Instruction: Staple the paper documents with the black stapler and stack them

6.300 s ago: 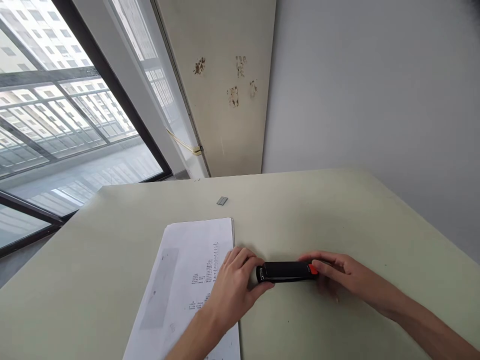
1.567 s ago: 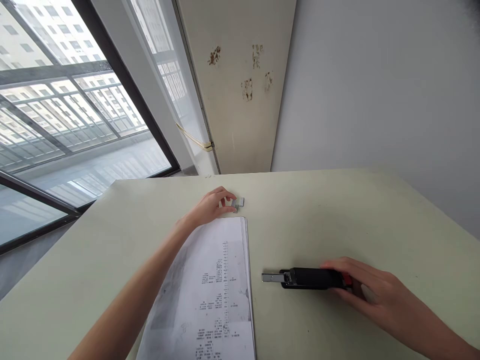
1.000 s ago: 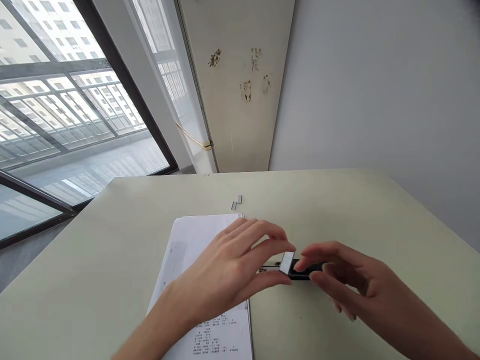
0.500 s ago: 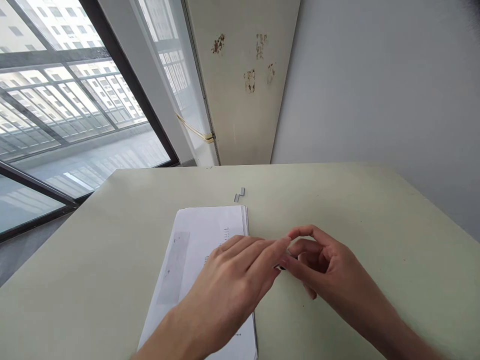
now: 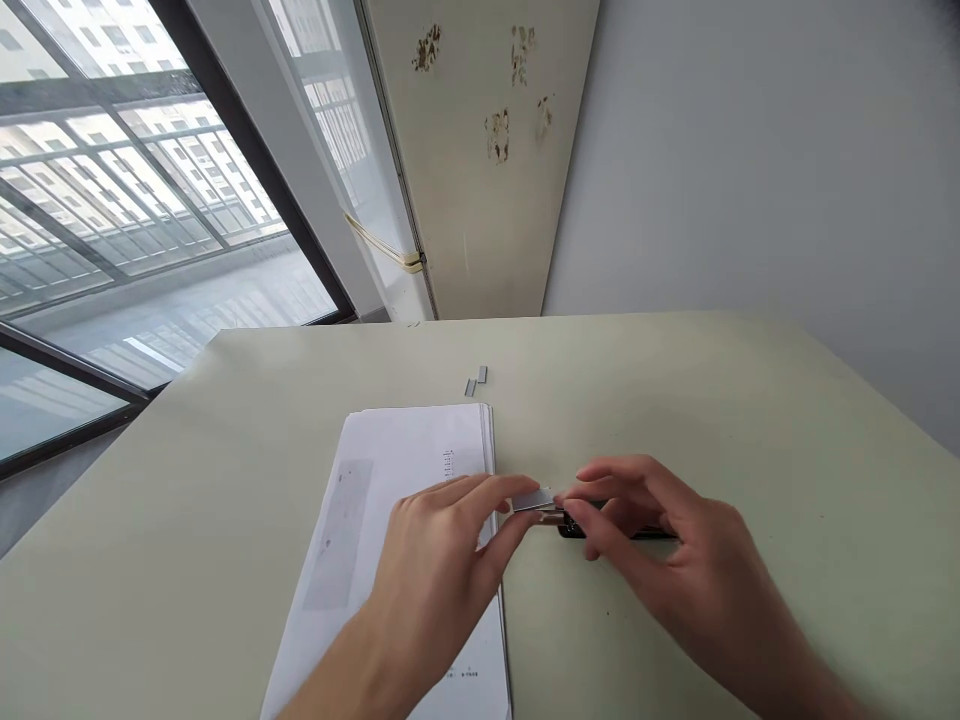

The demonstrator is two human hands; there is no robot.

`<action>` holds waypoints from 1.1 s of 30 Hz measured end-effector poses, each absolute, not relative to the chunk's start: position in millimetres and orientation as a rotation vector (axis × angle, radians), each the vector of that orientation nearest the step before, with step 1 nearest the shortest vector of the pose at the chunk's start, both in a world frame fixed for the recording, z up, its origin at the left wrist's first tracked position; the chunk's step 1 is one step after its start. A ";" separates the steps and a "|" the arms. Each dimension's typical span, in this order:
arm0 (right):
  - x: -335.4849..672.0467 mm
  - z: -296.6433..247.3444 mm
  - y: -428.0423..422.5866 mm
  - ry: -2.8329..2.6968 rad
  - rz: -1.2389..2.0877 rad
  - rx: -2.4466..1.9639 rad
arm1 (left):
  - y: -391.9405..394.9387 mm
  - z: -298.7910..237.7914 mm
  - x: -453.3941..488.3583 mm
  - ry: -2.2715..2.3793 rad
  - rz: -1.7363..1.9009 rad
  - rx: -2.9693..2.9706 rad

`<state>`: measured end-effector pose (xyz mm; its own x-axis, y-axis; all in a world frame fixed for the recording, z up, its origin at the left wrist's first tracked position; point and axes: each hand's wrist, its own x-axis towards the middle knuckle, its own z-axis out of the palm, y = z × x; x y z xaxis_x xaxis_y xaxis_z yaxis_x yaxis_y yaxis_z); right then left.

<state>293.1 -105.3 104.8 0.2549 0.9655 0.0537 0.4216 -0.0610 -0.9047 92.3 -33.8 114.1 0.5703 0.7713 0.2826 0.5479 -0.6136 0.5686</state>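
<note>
Between the thumb and forefinger of my left hand is a grey strip of staples, held nearly level past the right edge of the paper stack. My right hand has its thumb and fingertips drawn together at the strip's right end, pinching it there. Beneath the right fingers lies a dark stapler, its metal part pointing left towards my left thumb. The fingers cover much of the stapler.
Two small grey staple pieces lie on the pale table beyond the paper. A glass window stands to the left, a grey wall to the right.
My left hand has drawn back a little left, and its fingers have parted from the right hand's. The staple strip and more of the stapler now show. The view has tipped slightly down.
</note>
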 end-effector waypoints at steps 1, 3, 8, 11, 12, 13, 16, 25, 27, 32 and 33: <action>298.2 103.6 -106.9 -1.313 0.725 -1.644 | -32.0 110.8 91.3 1.080 0.707 2.360; 309.6 100.2 -110.1 -1.312 0.660 -1.669 | -28.5 102.9 90.0 1.092 0.666 2.321; 333.8 88.0 -116.7 -1.277 0.602 -1.763 | -21.5 82.5 91.8 1.072 0.559 2.275; 341.5 81.4 -119.1 -1.243 0.589 -1.807 | -19.1 74.3 94.5 1.057 0.529 2.298; 343.3 79.6 -119.6 -1.235 0.590 -1.820 | -18.8 72.3 95.6 1.049 0.522 2.307; 344.9 78.0 -120.1 -1.230 0.591 -1.833 | -18.8 70.5 96.9 1.036 0.516 2.317; 349.3 73.8 -121.4 -1.246 0.584 -1.872 | -20.7 65.8 101.8 0.991 0.521 2.361; 357.7 67.0 -121.3 -1.521 0.442 -1.844 | -24.7 57.3 111.9 0.967 0.533 2.470; 357.1 67.7 -120.1 -1.548 0.443 -1.839 | -24.1 56.3 112.1 0.976 0.525 2.469; 356.8 69.9 -120.0 -1.581 0.450 -1.840 | -23.2 54.7 112.0 0.990 0.527 2.480; 357.1 70.1 -120.4 -1.586 0.454 -1.843 | -23.1 54.7 112.0 0.993 0.522 2.485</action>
<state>357.1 -120.4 70.1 0.2064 0.9664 0.1529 0.7391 -0.0516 -0.6716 112.0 -23.1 54.7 0.6759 0.7128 0.1870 0.5583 -0.6610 0.5015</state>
